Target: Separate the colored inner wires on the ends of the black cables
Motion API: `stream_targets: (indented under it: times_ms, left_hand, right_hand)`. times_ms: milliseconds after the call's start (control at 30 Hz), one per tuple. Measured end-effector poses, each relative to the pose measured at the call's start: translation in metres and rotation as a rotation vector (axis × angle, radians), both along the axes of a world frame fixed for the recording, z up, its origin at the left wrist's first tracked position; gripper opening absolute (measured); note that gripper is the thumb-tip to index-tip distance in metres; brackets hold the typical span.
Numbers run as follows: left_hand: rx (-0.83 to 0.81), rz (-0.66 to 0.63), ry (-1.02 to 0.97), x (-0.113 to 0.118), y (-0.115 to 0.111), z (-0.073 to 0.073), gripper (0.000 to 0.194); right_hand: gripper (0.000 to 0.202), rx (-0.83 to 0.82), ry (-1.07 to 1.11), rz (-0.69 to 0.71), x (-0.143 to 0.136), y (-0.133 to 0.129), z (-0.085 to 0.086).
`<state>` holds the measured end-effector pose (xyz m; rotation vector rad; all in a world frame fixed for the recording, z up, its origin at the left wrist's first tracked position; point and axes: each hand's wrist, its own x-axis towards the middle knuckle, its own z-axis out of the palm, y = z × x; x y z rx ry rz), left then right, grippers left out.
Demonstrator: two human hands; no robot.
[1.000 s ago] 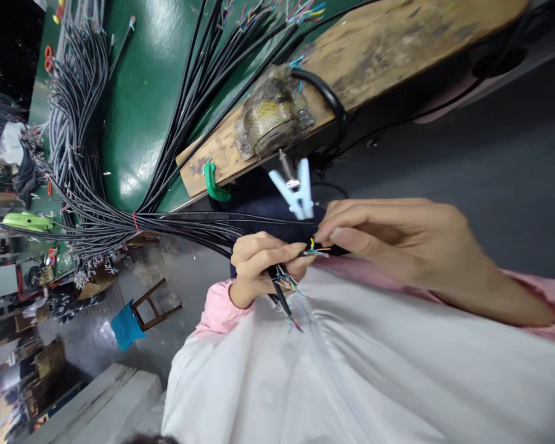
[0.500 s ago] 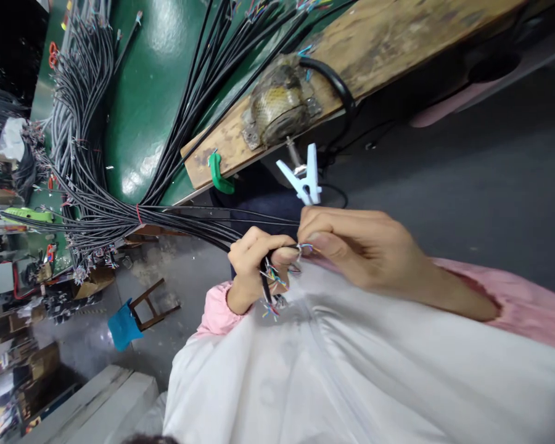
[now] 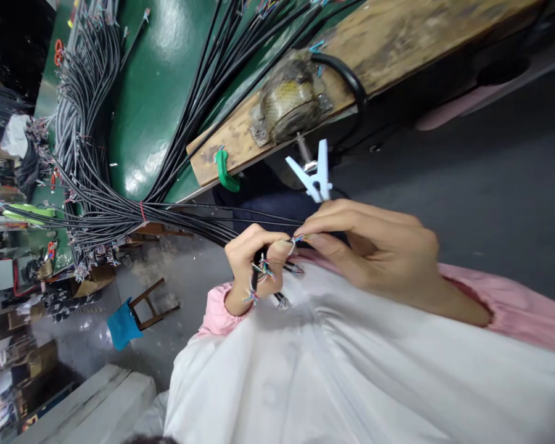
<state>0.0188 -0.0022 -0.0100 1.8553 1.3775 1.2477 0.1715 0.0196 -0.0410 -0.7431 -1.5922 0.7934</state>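
Note:
My left hand is closed around the ends of several black cables, with one cable end pinched between thumb and forefinger. Coloured wire ends stick out over its fingers and below the thumb. From the pinched end, thin coloured wires reach across to my right hand, whose thumb and forefinger are closed on their tips. The cables run left to a large bundle tied with a red band. Just above my right hand is a light blue plastic clip on the motor's shaft.
A green-topped table carries grey and black cable bundles. Along its edge lies a wooden board bearing a tape-wrapped motor and a green clamp. A blue-seated stool stands on the floor at lower left.
The loose wire ends at my left hand have shifted left over its fingers, and more cable ends show below its thumb. Both hands stay close together. The whole view has shifted slightly.

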Motion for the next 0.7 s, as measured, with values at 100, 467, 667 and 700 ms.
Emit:
stream_targets:
  times_ms: [100, 467, 667, 700]
  left_hand:
    - [0.0, 0.004, 0.013, -0.0005, 0.0, 0.0008, 0.044]
    - [-0.084, -0.005, 0.003, -0.0019, -0.0003, 0.0006, 0.049]
    - [-0.049, 0.02, -0.016, 0.0013, 0.0001, 0.0025, 0.044]
    - [-0.055, 0.034, -0.006, 0.0018, 0.0, 0.0025, 0.045]
  right_hand:
    - [0.016, -0.001, -0.001, -0.001, -0.0009, 0.0007, 0.0005]
    - [0.017, -0.009, 0.013, 0.008, 0.0034, 0.0016, 0.0002]
    - [0.022, 0.084, -0.052, -0.103, 0.0028, 0.0, 0.0035]
    - [0.023, 0.116, -0.079, -0.114, 0.0037, 0.0005, 0.0035]
